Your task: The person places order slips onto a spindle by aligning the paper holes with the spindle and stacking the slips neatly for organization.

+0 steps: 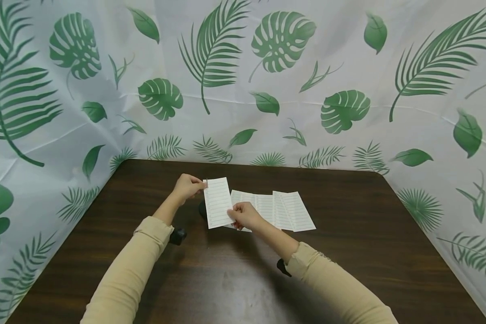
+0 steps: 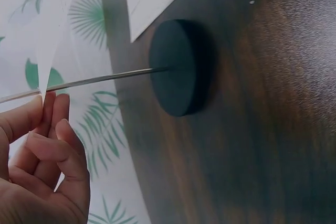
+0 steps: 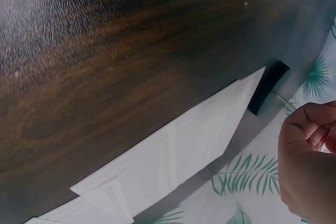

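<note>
In the head view my left hand (image 1: 187, 185) pinches the upper left corner of a ruled paper slip (image 1: 218, 202). My right hand (image 1: 245, 215) pinches the slip's lower right corner. The thin metal rod of a bill spike (image 2: 115, 76) rises from a round black base (image 2: 173, 69), seen in the left wrist view. There, the fingers of the left hand (image 2: 50, 156) grip the slip's edge (image 2: 48, 51) right at the rod. Whether the rod pierces the slip I cannot tell. In the right wrist view the right hand (image 3: 310, 156) shows curled fingers.
More ruled slips (image 1: 295, 211) lie overlapping in a row on the dark wooden table (image 1: 348, 252), right of the spike. Leaf-printed white cloth (image 1: 243, 135) hangs behind and at both sides of the table. Black wrist devices (image 1: 177, 236) sit under both forearms.
</note>
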A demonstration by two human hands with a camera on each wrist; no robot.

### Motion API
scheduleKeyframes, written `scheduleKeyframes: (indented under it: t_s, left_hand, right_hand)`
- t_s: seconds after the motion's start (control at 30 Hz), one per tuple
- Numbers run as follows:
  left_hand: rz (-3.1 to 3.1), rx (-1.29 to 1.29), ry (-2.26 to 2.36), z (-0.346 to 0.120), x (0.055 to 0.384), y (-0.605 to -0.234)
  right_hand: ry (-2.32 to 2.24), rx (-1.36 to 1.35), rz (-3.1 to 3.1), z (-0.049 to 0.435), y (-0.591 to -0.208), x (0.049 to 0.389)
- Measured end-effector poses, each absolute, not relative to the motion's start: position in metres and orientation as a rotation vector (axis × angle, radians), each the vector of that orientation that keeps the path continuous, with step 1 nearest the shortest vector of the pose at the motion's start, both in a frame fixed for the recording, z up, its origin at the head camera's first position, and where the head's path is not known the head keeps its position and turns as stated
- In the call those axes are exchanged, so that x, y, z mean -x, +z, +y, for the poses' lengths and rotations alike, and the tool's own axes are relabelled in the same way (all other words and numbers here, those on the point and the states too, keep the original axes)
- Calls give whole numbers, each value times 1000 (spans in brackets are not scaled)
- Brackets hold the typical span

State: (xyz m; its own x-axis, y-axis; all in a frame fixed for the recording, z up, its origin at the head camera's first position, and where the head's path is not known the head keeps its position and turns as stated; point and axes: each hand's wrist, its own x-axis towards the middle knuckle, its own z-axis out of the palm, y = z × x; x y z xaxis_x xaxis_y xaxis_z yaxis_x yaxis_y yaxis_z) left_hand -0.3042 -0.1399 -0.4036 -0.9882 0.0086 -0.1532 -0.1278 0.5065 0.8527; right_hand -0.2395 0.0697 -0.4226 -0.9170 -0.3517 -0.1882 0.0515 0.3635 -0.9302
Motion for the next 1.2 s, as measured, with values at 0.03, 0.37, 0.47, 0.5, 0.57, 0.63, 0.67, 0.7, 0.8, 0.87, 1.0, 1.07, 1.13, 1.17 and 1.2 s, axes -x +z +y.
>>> scheduleKeyframes:
  t_s: [0.03,0.37,0.47,0.5,0.57,0.63,0.67,0.7,0.8,0.87,1.0,1.07,1.13,1.17,1.2]
  left_hand:
    - [2611,106,1487,-140,304,-405]
    - [2551,213,1452,-137,299,-417]
    - [2492,261,1489,-138,299,-421]
    - [2474,276,1504,-137,300,-423]
    - [2456,298,1530,-136,301,-429]
    - [2471,311,1543,-134,302,-436]
    - [2485,331,1547,-133,302,-439]
    - [2501,354,1546,-132,302,-442]
    - [2550,419,1513,-130,303,-448]
    - [2569,456,1489,-129,303,-450]
    - [2598,466,1451,-127,303,-451]
    - [2614,464,1428,-126,302,-452]
    - [2625,469,1410,-125,302,-453]
    - [2633,471,1399,-124,301,-454]
    - [2634,481,1397,-123,301,-455]
  right_hand:
    - [-1564,261,2280,69,-424,239]
    - [-1445,220,2300,67,-434,243]
    - [-1427,226,2304,67,-438,244]
    - [-1420,222,2305,68,-439,245]
    - [-1409,207,2303,69,-441,246]
    - [-1385,202,2301,70,-443,247]
    - [-1372,212,2298,71,-446,248]
    - [-1355,220,2294,71,-447,249]
    - [-1286,268,2299,72,-453,250]
    - [-1246,294,2314,72,-455,250]
    - [-1110,328,2398,70,-458,251]
    - [-1002,358,2440,69,-458,251]
    - [-882,409,2479,67,-457,251]
    - [-833,431,2489,66,-456,251]
    - [-798,448,2498,65,-455,250]
